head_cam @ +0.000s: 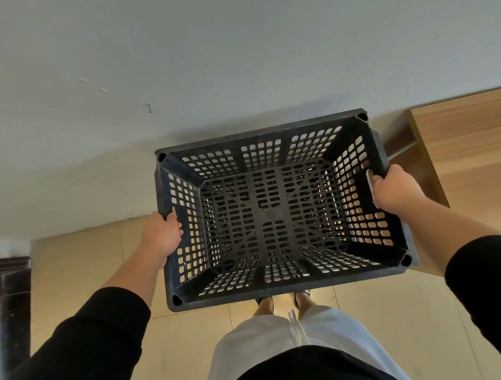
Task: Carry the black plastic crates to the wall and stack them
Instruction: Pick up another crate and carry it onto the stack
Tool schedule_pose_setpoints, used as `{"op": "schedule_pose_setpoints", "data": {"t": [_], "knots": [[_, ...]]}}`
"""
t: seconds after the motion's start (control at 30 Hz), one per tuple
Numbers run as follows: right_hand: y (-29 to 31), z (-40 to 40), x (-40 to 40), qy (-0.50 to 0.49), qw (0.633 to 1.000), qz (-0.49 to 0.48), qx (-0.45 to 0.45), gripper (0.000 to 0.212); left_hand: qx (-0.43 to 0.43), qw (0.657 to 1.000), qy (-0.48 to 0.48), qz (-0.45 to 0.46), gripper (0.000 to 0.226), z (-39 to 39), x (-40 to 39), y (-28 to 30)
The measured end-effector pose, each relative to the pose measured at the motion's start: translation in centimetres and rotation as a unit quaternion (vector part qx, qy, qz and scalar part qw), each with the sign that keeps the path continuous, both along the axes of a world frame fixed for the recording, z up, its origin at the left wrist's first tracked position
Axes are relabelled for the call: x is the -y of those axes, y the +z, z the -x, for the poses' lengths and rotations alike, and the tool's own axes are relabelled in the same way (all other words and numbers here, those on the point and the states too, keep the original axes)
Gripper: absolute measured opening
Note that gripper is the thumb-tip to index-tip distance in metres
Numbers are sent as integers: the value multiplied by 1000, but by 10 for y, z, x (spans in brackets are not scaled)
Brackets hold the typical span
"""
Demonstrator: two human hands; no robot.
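From the head view, you hold the black perforated plastic crate [276,208] above the tiled floor, its far edge near the pale wall [207,61]. Your left hand [162,233] and right hand [394,189] each curl round a short-side rim. Keep it level and lower it squarely against the wall. Whatever lies under the crate, including any stack, is hidden.
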State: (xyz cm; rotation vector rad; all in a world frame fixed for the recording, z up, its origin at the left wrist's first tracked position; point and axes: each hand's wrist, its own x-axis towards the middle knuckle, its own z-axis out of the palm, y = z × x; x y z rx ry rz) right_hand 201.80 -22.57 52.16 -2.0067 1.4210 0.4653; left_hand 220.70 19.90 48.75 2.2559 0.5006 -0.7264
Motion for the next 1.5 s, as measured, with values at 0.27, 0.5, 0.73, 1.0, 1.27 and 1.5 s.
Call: {"op": "schedule_pose_setpoints", "data": {"t": [0.27, 0.5, 0.73, 1.0, 1.27, 1.5], "knots": [[3, -6, -1, -14, 999, 1, -34, 43, 48, 999, -12, -10, 18, 7, 1, 0], [-4, 3, -1, 6, 999, 1, -32, 40, 58, 997, -18, -41, 15, 9, 4, 1], [0, -6, 1, 23, 998, 9, -59, 47, 72, 996, -30, -51, 14, 11, 4, 1], [-3, 0, 5, 18, 1000, -7, 1, 40, 98, 992, -45, -71, 17, 18, 4, 0], [-1, 4, 3, 25, 999, 3, 42, 36, 97, 991, -43, -75, 25, 20, 6, 0], [-6, 4, -2, -2, 999, 8, 47, 36, 100, 991, -45, -76, 17, 18, 4, -1]]}}
